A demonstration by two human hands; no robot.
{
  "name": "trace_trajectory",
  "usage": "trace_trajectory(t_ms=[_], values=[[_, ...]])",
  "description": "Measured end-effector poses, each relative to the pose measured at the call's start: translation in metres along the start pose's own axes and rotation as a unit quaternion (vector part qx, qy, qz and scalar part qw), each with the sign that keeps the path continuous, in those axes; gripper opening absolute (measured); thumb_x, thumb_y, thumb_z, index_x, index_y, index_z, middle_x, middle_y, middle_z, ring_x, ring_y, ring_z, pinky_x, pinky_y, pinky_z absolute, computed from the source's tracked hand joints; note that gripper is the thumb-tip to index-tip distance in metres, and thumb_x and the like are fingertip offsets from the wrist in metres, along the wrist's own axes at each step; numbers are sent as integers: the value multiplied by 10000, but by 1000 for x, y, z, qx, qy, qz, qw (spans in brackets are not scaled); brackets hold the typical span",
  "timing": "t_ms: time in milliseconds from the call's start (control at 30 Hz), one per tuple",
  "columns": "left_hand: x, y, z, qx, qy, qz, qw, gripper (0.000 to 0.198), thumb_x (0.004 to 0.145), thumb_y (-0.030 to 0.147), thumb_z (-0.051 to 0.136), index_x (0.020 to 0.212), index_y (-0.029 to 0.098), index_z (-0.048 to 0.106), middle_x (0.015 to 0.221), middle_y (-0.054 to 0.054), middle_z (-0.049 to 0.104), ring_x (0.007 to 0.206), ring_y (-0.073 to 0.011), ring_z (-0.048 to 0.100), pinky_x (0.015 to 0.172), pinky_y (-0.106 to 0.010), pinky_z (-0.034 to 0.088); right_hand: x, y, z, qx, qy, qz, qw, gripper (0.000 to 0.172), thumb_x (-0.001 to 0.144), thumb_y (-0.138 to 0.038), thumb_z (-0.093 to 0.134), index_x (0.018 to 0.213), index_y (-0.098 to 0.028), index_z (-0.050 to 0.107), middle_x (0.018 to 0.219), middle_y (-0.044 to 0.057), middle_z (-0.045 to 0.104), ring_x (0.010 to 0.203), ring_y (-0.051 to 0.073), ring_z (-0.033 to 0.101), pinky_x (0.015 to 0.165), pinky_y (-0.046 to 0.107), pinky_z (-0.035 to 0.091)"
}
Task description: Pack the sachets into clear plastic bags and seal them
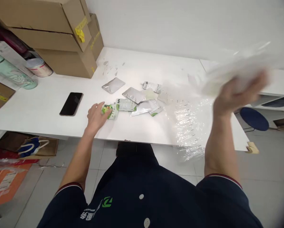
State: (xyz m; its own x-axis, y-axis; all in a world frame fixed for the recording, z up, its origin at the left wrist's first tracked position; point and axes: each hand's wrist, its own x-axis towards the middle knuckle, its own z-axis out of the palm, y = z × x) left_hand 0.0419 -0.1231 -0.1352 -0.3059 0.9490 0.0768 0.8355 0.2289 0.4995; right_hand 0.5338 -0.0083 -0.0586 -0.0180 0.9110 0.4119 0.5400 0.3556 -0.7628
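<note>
My left hand (pixel 96 115) rests on the white table (pixel 37 107), fingers closing on a green-and-white pouch (pixel 110 110). More pouches, silver and printed (pixel 133 95), lie scattered just to its right. My right hand (pixel 234 91) is raised at the right, gripping a clear plastic bag (pixel 239 68) that is smeared by motion. A sheet of clear air-cushion film (pixel 190 126) hangs over the table's front edge below that hand.
A black phone (pixel 71 103) lies left of my left hand. Cardboard boxes (pixel 61 34), a mint bottle (pixel 11 72) and a tin (pixel 39 67) stand at the back left. A blue stool (pixel 254 118) is at the right. Boxes and bags sit on the floor at the left.
</note>
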Motion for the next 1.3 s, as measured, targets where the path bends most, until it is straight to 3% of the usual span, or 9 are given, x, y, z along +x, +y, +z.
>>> trace_trajectory(t_ms=[33,67,167,233,433,667,967,1133,1300], values=[[-8,-8,15,24,-21,-41,999,766,833,684,488,1473,270,410,1542,-155,373,1401,-473,324,1108,-657,293,-18,18,17,-114,125,-31,985,578,964,-646,238,1202,-257,593,983,135,660,943,311,657,632,418,509],[-14,-13,27,40,-35,-63,997,843,815,714,488,1516,267,347,1585,-171,289,1421,-508,260,1107,-682,256,-35,33,36,-213,140,-60,965,521,932,-602,383,1190,-211,610,1016,162,679,982,330,649,713,439,511],[-21,-12,49,66,-47,-69,994,925,804,751,466,1559,259,256,1633,-190,135,1450,-559,121,1110,-716,162,-71,68,87,-350,-47,-127,927,431,904,-438,458,1196,-179,640,1089,162,711,943,289,658,757,383,485],[-19,-7,55,75,-51,-49,995,909,816,745,452,1560,259,258,1639,-194,91,1457,-567,76,1113,-719,134,-78,85,106,-389,-111,-148,902,435,916,-401,444,1229,-171,639,1134,157,709,963,277,647,770,361,466],[-15,-2,56,86,-86,8,993,824,838,679,476,1553,313,292,1656,-143,77,1477,-537,53,1137,-692,124,-48,108,118,-437,-110,-179,875,427,931,-351,417,1239,-166,647,1200,137,687,978,276,609,738,363,418],[-20,-22,46,47,-124,108,985,740,859,559,545,1535,340,338,1666,-81,120,1530,-401,43,1189,-616,164,-44,81,107,-433,-66,-192,878,576,925,-409,489,1445,-162,482,1407,197,531,1035,301,606,793,391,434],[-14,-56,79,-55,59,302,950,344,910,415,571,1153,198,684,1346,-120,601,1388,-299,457,1170,-509,385,-96,57,97,-304,-45,-201,930,258,949,-336,547,1120,-191,674,1111,148,679,1030,244,657,820,339,551],[-18,-58,83,-70,97,288,950,265,961,359,510,995,197,717,1134,-124,714,1159,-264,642,1061,-477,500,-110,32,90,-324,-35,-173,929,299,978,-263,449,1067,-204,728,1200,112,705,979,227,705,756,320,563],[-23,-54,78,-65,120,255,957,292,962,387,505,913,191,716,1030,-146,735,1002,-259,679,910,-427,523,-101,-26,72,-283,131,-194,930,217,942,-330,556,905,-204,729,886,72,746,807,215,713,634,321,545]])
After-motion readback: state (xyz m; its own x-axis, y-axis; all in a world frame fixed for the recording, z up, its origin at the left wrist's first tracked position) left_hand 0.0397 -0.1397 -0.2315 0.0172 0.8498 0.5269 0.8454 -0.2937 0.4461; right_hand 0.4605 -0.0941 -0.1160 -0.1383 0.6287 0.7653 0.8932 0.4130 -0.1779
